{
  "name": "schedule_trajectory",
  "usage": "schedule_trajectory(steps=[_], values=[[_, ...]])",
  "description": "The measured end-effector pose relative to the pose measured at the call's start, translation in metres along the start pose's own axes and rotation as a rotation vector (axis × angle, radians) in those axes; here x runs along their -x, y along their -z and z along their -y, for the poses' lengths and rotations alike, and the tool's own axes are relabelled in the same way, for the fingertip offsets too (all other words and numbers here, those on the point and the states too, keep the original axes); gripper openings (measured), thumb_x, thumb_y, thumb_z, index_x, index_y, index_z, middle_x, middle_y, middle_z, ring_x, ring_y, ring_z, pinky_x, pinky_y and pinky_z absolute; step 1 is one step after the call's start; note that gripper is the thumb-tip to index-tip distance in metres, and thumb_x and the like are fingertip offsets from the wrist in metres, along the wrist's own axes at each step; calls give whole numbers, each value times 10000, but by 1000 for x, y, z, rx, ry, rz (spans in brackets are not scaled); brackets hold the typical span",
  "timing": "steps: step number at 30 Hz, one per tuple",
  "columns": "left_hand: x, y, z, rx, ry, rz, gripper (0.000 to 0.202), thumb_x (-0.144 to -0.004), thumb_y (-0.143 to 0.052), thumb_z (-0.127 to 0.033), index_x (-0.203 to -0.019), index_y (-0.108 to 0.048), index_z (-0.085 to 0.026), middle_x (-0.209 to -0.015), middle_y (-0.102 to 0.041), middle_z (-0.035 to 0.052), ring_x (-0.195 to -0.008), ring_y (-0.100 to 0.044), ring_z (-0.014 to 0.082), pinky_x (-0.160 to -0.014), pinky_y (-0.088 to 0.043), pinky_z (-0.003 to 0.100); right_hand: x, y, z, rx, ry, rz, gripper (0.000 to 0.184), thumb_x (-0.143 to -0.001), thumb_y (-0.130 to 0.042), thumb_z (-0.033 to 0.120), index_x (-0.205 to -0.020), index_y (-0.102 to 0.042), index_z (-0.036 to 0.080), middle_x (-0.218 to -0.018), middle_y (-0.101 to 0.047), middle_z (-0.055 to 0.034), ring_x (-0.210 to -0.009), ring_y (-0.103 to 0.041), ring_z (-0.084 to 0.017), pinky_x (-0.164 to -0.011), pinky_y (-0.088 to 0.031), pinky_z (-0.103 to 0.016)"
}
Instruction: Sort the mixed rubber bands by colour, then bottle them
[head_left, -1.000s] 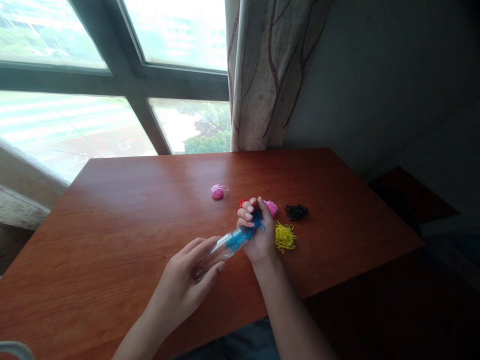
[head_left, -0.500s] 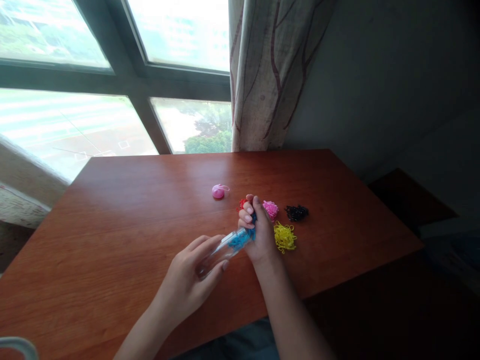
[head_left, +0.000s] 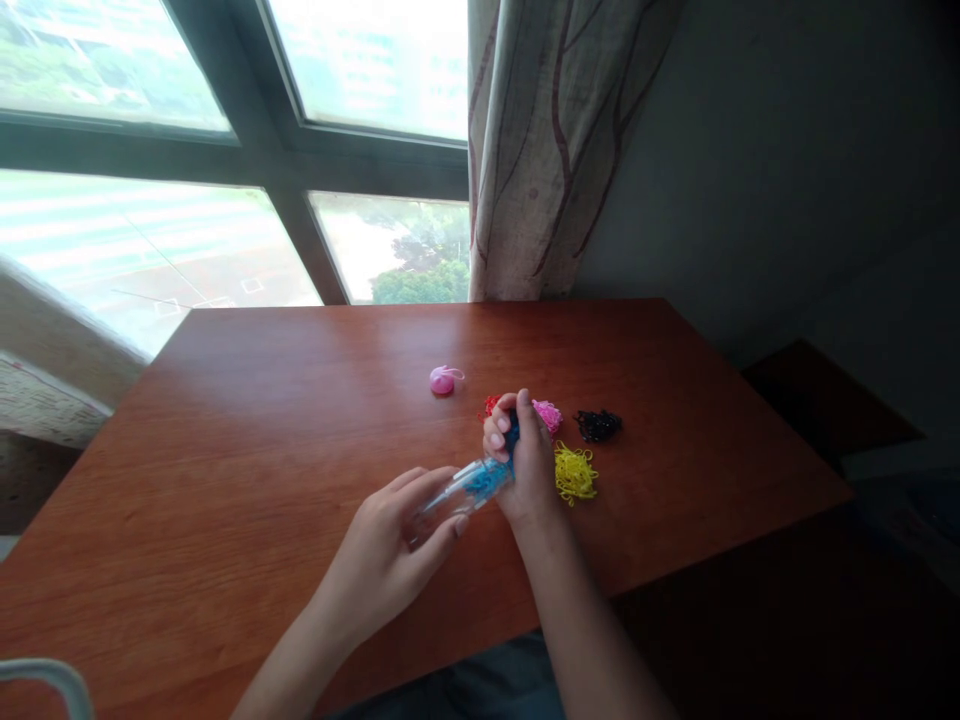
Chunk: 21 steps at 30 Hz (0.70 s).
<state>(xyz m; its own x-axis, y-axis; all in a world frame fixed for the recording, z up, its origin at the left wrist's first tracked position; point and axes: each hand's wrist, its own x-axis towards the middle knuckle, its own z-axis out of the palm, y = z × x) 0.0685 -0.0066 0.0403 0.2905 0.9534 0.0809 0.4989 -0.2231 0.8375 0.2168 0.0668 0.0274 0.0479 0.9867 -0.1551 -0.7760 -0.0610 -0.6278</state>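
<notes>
My left hand [head_left: 379, 550] is wrapped around a clear plastic bottle [head_left: 444, 503] tilted with its mouth up to the right. Light-blue rubber bands [head_left: 486, 480] lie in the bottle's mouth end, against my right palm. Curled around more blue rubber bands [head_left: 513, 434], my right hand [head_left: 531, 470] meets the mouth; its thumb points up. Just beyond that hand are red rubber bands [head_left: 490, 405], partly hidden, and a pile of pink rubber bands [head_left: 548, 416]. To its right lie yellow rubber bands [head_left: 575, 473] and black rubber bands [head_left: 598, 425].
A pink cap with a strap loop [head_left: 442, 381] rests farther back on the brown wooden table [head_left: 247, 450]. Behind the table are a window [head_left: 277, 160] and a curtain [head_left: 555, 150]. A pale curved bar [head_left: 56, 672] shows at the lower left.
The view has shifted slightly, so everything sits a little farther right. Both hands keep their hold, with the bottle mouth still against my right hand.
</notes>
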Motion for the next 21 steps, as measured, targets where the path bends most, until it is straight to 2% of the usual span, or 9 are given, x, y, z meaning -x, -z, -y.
schedule_trajectory(steps=[3, 6, 11, 14, 17, 21], values=[[2, -7, 1, 64, 38, -14, 332, -932, -573, -351, -1225, -633, -207, -1087, -688, 72, -938, -663, 203, -777, -526, 271, 0, -1, 0, 7, 37, -32, 402, -766, -770, 547, -728, -601, 184, -571, -475, 88, -428, -417, -27, -343, -260, -122], [4, -7, 1, 76, 38, 5, 343, -935, -573, -348, -1243, -624, -206, -1099, -684, 73, -953, -657, 202, -810, -520, 276, -1, 0, 0, 4, 24, -30, 415, -729, -802, 545, -733, -601, 181, -566, -476, 93, -419, -409, -21, -336, -251, -113], [4, 7, 2, 5, 7, 99, 323, -928, -568, -351, -1203, -638, -196, -978, -681, 60, -799, -642, 180, -697, -500, 255, -1, 4, 0, 41, -146, 50, 440, -699, -818, 552, -707, -587, 178, -534, -478, 95, -382, -393, -18, -314, -204, -107], [2, 12, 3, -49, -2, 131, 304, -923, -564, -351, -1167, -649, -192, -950, -674, 62, -781, -636, 186, -704, -499, 267, 0, 5, -1, 81, -191, 88, 455, -705, -807, 567, -677, -576, 176, -516, -483, 88, -365, -391, -22, -309, -193, -116], [3, 6, 4, -55, -3, 84, 307, -923, -561, -346, -1182, -637, -200, -998, -676, 71, -827, -644, 196, -736, -505, 280, 0, 4, -3, 87, -123, 56, 446, -719, -798, 560, -662, -575, 178, -504, -483, 85, -366, -401, -30, -316, -204, -124], [6, -15, 3, -17, 38, -64, 305, -934, -545, -343, -1196, -620, -205, -1031, -674, 75, -896, -649, 207, -774, -513, 293, -1, 2, -5, 14, 24, -25, 385, -738, -799, 506, -687, -589, 189, -530, -492, 82, -413, -440, -45, -353, -265, -133]])
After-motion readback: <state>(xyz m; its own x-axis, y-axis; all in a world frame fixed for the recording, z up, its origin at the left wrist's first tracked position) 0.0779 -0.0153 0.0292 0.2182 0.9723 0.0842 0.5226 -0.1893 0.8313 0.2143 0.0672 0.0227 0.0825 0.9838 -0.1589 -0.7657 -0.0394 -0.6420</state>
